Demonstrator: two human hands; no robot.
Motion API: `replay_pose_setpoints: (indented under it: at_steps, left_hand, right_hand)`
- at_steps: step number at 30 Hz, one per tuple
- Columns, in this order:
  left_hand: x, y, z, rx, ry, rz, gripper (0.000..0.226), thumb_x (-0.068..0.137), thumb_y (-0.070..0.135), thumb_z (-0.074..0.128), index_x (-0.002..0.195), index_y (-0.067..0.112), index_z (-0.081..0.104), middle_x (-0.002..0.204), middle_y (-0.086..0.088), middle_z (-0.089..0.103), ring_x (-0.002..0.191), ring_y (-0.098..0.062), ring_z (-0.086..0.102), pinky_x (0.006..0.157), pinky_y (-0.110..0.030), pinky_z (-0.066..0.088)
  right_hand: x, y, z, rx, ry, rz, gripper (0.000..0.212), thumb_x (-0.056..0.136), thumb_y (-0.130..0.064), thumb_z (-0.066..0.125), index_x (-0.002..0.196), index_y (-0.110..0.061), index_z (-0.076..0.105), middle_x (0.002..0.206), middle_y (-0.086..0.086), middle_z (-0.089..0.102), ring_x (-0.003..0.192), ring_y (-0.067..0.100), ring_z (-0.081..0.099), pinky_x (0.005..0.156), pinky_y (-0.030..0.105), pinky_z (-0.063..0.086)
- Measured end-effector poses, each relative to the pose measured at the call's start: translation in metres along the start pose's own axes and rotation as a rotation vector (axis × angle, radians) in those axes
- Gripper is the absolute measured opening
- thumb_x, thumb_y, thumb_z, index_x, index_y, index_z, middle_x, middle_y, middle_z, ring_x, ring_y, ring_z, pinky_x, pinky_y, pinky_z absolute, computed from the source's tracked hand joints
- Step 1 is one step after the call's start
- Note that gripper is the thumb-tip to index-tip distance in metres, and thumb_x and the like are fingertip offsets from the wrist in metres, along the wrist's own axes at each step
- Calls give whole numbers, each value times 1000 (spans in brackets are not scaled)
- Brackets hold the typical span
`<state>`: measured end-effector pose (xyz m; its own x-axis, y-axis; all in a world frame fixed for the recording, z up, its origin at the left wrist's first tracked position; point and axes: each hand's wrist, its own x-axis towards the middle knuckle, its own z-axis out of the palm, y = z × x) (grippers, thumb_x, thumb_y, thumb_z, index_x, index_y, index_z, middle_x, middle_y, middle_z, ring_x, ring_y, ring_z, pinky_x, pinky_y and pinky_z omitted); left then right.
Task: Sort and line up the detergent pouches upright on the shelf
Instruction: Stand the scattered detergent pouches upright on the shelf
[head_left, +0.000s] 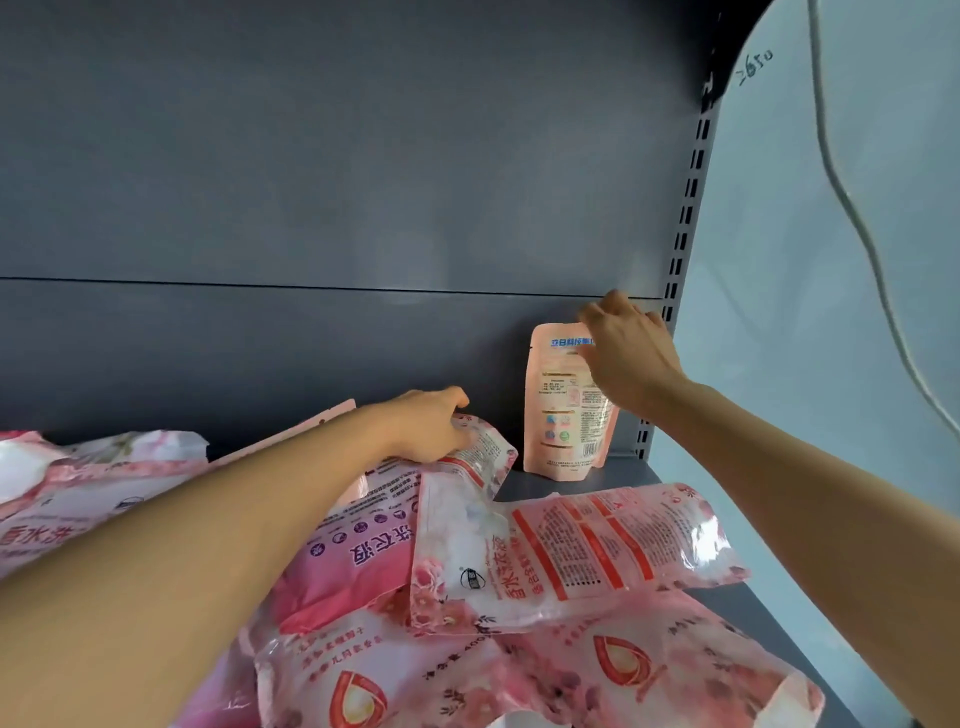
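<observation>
A small peach detergent pouch (558, 415) stands upright in the shelf's back right corner. My right hand (631, 353) is at its upper right edge with the fingers spread, covering that part of it. Several larger pink floral pouches lie flat in a heap across the shelf. My left hand (426, 423) rests on the far end of one pink pouch (483, 452), its fingers curled over the edge. Another pink pouch (571, 551) lies crosswise on top of the heap, and one more (571, 675) sits nearest me.
The grey shelf board (639, 475) shows bare only around the standing pouch. A dark grey back panel (311, 208) rises behind it. A slotted upright post (680, 249) bounds the right side, with a white wall and a hanging cable (852, 218) beyond. More pink pouches (78, 493) are piled at the left.
</observation>
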<state>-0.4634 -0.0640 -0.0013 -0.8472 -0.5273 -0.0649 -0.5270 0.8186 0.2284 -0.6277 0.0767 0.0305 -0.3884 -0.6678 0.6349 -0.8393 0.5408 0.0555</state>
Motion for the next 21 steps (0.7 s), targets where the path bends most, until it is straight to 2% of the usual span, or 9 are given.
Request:
replay_pose_setpoints:
  at_steps: [3, 7, 11, 14, 16, 18, 21]
  left_hand:
    - [7, 3, -1, -6, -27, 34, 47, 95, 41, 47, 140, 29, 39, 144, 0, 44, 128, -22, 44, 106, -33, 35]
    - [15, 8, 1, -17, -9, 104, 29, 95, 32, 48, 122, 21, 53, 127, -2, 55, 109, -20, 51, 90, -30, 41]
    - [26, 8, 4, -23, 81, 125, 20, 95, 17, 48, 110, 16, 61, 120, -4, 58, 98, -17, 50, 80, -26, 39]
    - [31, 7, 4, -93, 118, 100, 22, 93, 10, 48, 103, 16, 67, 116, -3, 62, 100, -18, 54, 81, -24, 40]
    - [31, 8, 1, -170, 141, 90, 23, 93, 9, 48, 101, 14, 68, 109, -3, 64, 98, -19, 55, 79, -24, 39]
    - [29, 8, -6, -236, 164, 87, 21, 93, 9, 48, 98, 14, 69, 100, -2, 61, 94, -18, 54, 79, -24, 39]
    - [25, 4, -18, -331, 231, 104, 19, 92, 9, 51, 82, 19, 63, 96, -2, 62, 91, -16, 54, 79, -24, 38]
  right_hand:
    - [5, 3, 1, -48, 31, -44, 35, 89, -1, 51, 121, -12, 54, 115, 9, 55, 92, 27, 57, 89, 37, 37]
    - [8, 8, 3, -45, 5, -46, 32, 89, -1, 51, 120, -11, 53, 113, 9, 55, 100, 28, 54, 91, 37, 34]
    - [6, 8, 7, -12, -30, -30, 33, 92, -4, 49, 124, -11, 48, 120, 8, 55, 112, 27, 49, 97, 39, 29]
    - [3, 8, 6, -8, -74, -21, 50, 90, -14, 56, 136, -14, 36, 134, 7, 45, 125, 27, 38, 108, 40, 23]
    - [-3, 7, -1, 12, -16, -34, 65, 85, -16, 65, 141, -16, 32, 140, 7, 38, 131, 27, 31, 112, 39, 19]
    - [-12, 5, -10, 72, 85, -45, 65, 81, -11, 68, 138, -16, 37, 137, 7, 40, 127, 27, 35, 109, 36, 25]
    - [-26, -2, -20, 278, 75, -4, 34, 82, -9, 68, 114, -12, 58, 119, 5, 52, 101, 21, 55, 87, 32, 48]
